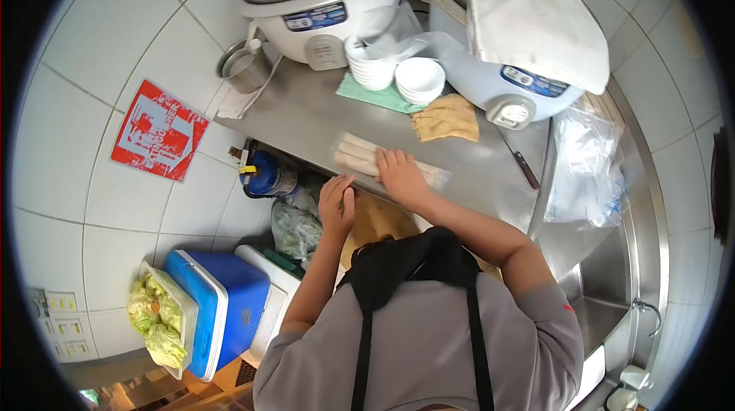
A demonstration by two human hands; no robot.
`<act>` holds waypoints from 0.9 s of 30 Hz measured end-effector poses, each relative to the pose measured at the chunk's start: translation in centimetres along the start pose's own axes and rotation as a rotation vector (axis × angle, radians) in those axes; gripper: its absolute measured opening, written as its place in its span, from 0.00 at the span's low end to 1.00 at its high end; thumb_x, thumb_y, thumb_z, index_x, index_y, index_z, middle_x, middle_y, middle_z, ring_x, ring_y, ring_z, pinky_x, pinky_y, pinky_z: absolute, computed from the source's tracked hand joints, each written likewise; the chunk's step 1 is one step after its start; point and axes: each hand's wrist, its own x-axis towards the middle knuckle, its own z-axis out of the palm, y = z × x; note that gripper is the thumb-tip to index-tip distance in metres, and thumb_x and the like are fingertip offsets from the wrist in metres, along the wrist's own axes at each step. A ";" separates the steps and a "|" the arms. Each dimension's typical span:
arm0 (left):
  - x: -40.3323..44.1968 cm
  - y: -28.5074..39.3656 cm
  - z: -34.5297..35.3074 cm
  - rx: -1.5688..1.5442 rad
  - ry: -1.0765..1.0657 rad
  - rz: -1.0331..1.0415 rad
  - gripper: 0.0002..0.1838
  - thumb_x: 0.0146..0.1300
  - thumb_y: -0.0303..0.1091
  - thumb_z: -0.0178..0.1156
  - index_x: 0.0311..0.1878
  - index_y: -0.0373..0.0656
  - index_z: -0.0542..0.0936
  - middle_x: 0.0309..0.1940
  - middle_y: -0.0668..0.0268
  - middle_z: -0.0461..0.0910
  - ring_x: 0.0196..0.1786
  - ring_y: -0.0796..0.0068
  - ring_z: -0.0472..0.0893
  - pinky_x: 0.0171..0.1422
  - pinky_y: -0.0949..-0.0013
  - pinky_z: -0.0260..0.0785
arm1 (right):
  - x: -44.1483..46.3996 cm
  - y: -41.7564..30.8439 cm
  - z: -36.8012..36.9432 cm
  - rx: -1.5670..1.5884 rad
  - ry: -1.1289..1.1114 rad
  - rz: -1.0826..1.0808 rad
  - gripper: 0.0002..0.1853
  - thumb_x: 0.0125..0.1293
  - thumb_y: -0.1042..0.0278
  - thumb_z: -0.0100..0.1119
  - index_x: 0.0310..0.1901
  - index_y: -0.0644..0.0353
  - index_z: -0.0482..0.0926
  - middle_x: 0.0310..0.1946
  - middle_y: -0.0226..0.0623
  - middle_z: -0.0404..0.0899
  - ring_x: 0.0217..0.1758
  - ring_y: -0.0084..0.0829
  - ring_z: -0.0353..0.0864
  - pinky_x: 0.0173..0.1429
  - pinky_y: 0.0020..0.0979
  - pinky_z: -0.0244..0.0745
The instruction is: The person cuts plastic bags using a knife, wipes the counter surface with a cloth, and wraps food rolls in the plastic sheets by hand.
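Observation:
A clear plastic packet of long pale sticks [358, 153], whose exact kind I cannot make out, lies on the steel counter near its front edge. My right hand [403, 177] rests on top of the packet with its fingers laid flat over it. To the left, my left hand [337, 200] is at the counter's edge, apart from the packet; its fingers are loosely stretched and nothing shows in them. Behind the packet are a folded tan cloth [446, 118] and stacked white bowls [419, 79] on a green cloth [375, 94].
Two large rice cookers [329, 9] line the back, one under a white cloth [528, 28]. A knife [525, 169] lies at the counter's right, beside a plastic bag [586, 166] and sink. A metal pot [245, 68] stands left; a blue cooler [233, 300] is on the floor.

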 end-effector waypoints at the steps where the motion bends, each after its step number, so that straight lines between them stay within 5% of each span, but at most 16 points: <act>1: -0.4 -0.3 -0.9 0.042 0.015 -0.007 0.11 0.61 0.25 0.53 0.45 0.39 0.81 0.43 0.56 0.81 0.50 0.55 0.78 0.58 0.59 0.67 | 1.9 -0.9 0.6 0.011 -0.001 0.009 0.33 0.59 0.52 0.57 0.60 0.68 0.66 0.46 0.43 0.73 0.49 0.39 0.72 0.53 0.42 0.68; 11: -6.5 -3.9 -7.1 0.236 0.110 -0.206 0.11 0.61 0.23 0.53 0.45 0.39 0.80 0.43 0.56 0.80 0.50 0.56 0.77 0.57 0.60 0.66 | 21.1 -5.6 8.8 -0.272 0.087 0.082 0.33 0.57 0.49 0.58 0.57 0.68 0.67 0.42 0.41 0.73 0.46 0.39 0.73 0.43 0.44 0.73; 19: -9.3 -5.7 -10.7 0.328 0.207 -0.380 0.11 0.58 0.22 0.55 0.43 0.39 0.80 0.40 0.57 0.81 0.45 0.56 0.78 0.52 0.61 0.68 | 32.3 -4.4 12.6 -0.301 0.137 -0.032 0.32 0.59 0.50 0.57 0.58 0.66 0.67 0.44 0.40 0.72 0.47 0.38 0.71 0.48 0.43 0.69; 27: -9.7 -6.7 -10.1 0.288 0.146 -0.411 0.11 0.58 0.22 0.56 0.44 0.39 0.80 0.37 0.58 0.80 0.42 0.58 0.78 0.49 0.63 0.68 | 31.6 -4.0 11.7 -0.245 0.076 -0.065 0.29 0.64 0.51 0.49 0.58 0.67 0.67 0.46 0.41 0.72 0.49 0.39 0.71 0.49 0.45 0.68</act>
